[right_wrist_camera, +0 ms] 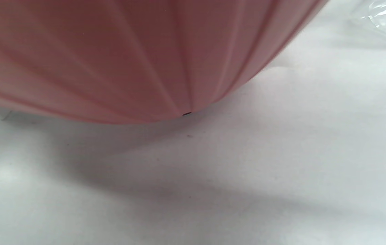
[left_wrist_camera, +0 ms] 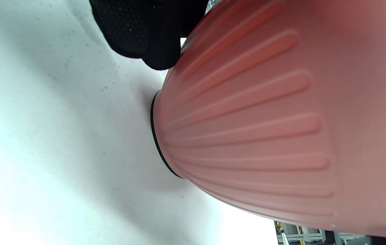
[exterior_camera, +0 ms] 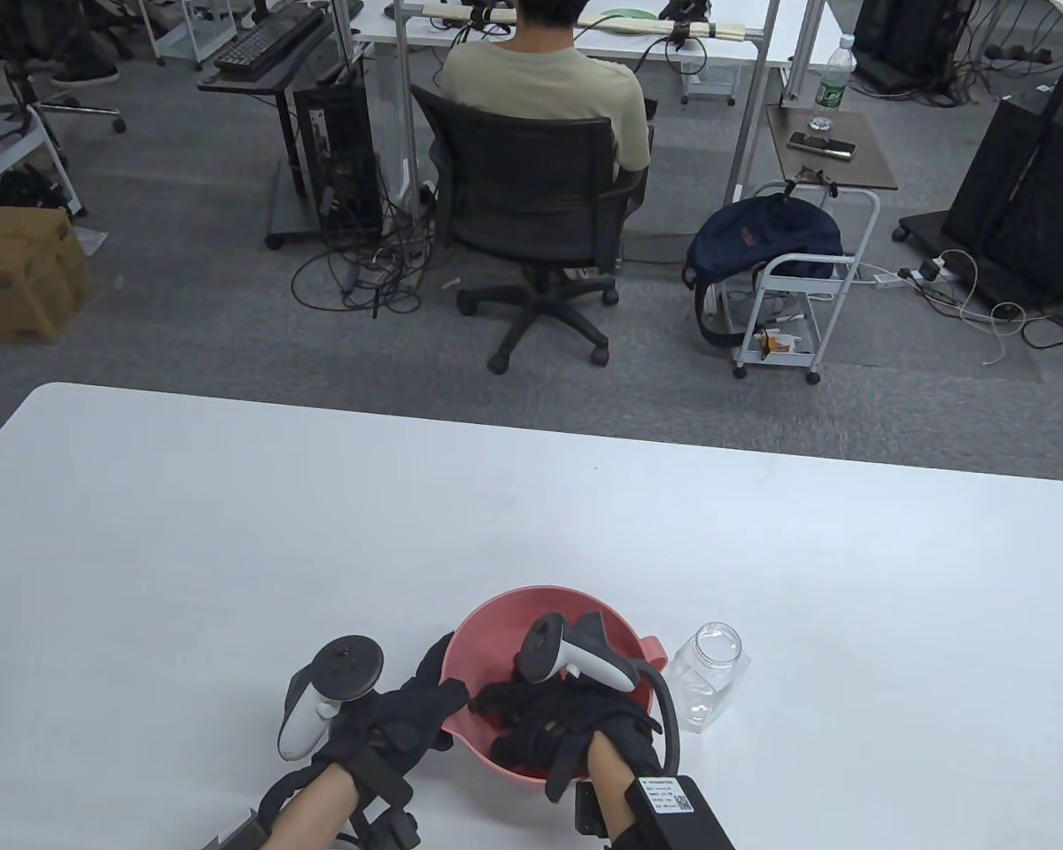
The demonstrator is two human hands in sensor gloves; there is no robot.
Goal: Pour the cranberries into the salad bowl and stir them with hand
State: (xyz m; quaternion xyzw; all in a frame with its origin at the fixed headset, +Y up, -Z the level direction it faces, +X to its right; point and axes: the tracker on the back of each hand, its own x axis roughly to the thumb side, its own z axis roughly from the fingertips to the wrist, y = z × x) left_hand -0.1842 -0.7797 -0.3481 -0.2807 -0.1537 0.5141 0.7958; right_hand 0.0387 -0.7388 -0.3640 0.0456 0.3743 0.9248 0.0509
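The right hand (exterior_camera: 554, 708) hides the bowl's (exterior_camera: 496, 611) contents; its fingers seem curled, cranberries unseen.

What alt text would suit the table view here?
A gloved right hand reaches down inside a pink salad bowl on a white table, while the left hand grips the bowl's left rim. An empty clear jar stands upright just right of the bowl.

Even overhead brightness, soft shadow under blurred salad bowl (right_wrist_camera: 128, 61), table (left_wrist_camera: 43, 153) glare.
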